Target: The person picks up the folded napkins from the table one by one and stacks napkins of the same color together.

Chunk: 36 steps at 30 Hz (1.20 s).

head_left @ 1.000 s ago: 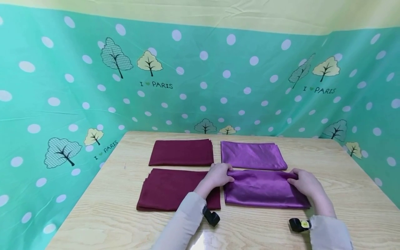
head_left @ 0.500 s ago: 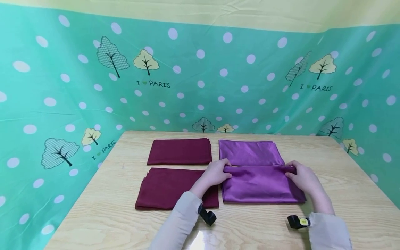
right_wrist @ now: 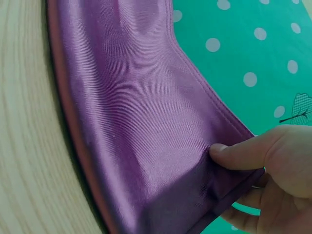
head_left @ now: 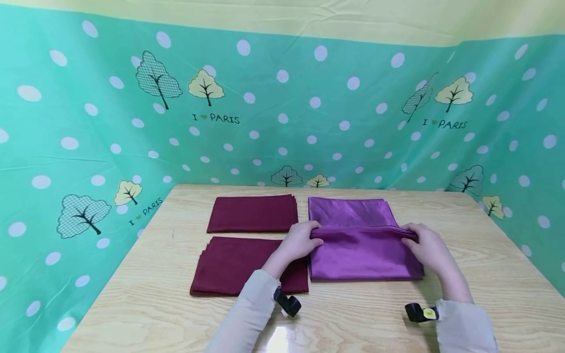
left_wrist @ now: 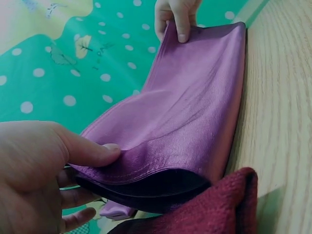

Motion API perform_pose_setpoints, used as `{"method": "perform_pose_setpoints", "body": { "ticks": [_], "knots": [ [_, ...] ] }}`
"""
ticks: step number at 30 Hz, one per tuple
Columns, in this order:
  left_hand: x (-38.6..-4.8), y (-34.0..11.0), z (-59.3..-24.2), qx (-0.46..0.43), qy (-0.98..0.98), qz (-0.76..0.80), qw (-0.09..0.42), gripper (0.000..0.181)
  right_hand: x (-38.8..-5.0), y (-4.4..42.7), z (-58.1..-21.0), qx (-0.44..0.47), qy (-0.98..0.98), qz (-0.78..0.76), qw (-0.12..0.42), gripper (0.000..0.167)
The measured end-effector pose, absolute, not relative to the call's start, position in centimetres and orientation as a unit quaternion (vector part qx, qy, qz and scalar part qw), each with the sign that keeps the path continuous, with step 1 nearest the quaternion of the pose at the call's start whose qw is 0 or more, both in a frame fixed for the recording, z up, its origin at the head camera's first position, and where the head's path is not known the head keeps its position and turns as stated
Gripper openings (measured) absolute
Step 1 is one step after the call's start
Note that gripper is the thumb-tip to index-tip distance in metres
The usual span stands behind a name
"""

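Note:
A folded shiny purple cloth (head_left: 366, 255) lies near the middle of the table, its far edge raised. My left hand (head_left: 298, 240) pinches its far left corner, thumb on top and fingers beneath, as the left wrist view shows. At the far right corner my right hand (head_left: 430, 247) pinches the cloth the same way; in the right wrist view the thumb (right_wrist: 239, 155) presses on the fabric near a stitched hem. Behind the raised edge lies a second folded purple cloth (head_left: 350, 211), partly hidden by it.
Two folded maroon cloths lie on the left: a far one (head_left: 253, 214) and a near one (head_left: 234, 264), the latter partly under my left forearm. A light wooden table (head_left: 145, 304) carries everything. A green dotted curtain (head_left: 282, 122) hangs behind it.
Both hands have moved the held purple cloth away from me and slightly left. Its far edge has risen and now covers more of the purple cloth behind. The maroon cloths stay put.

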<state>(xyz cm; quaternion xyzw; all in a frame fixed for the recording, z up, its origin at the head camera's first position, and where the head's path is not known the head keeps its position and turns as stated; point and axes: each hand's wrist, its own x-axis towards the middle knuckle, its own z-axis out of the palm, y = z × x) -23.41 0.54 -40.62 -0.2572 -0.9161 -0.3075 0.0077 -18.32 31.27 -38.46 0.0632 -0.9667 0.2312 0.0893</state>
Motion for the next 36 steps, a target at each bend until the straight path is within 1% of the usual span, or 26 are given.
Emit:
{"method": "perform_pose_setpoints", "body": {
  "ticks": [4, 9, 16, 25, 32, 36],
  "knots": [
    [-23.5, 0.3, -40.4, -0.248, -0.912, -0.326, 0.016, 0.021, -18.3, 31.1, -38.4, 0.063, -0.961, 0.242, 0.117, 0.015],
    [-23.7, 0.1, -40.3, -0.240, -0.906, -0.348, 0.027, 0.016, -18.3, 31.0, -38.1, 0.061, -0.955, 0.252, 0.144, 0.015],
    [-23.6, 0.0, -39.9, -0.228, -0.901, -0.367, 0.031, 0.015, -18.2, 30.7, -37.4, 0.041, -0.954, 0.266, 0.130, 0.016],
    [-23.4, 0.1, -39.3, -0.237, -0.897, -0.370, 0.051, 0.019, -18.0, 30.6, -37.0, 0.042, -0.948, 0.277, 0.152, 0.018],
    [-23.1, 0.2, -38.8, -0.250, -0.892, -0.371, 0.060, 0.024, -17.6, 30.5, -36.7, 0.035, -0.943, 0.292, 0.156, 0.020],
    [-22.9, 0.2, -38.5, -0.257, -0.891, -0.367, 0.072, 0.026, -17.6, 30.5, -36.5, 0.029, -0.941, 0.289, 0.173, 0.020]
  ]
}}
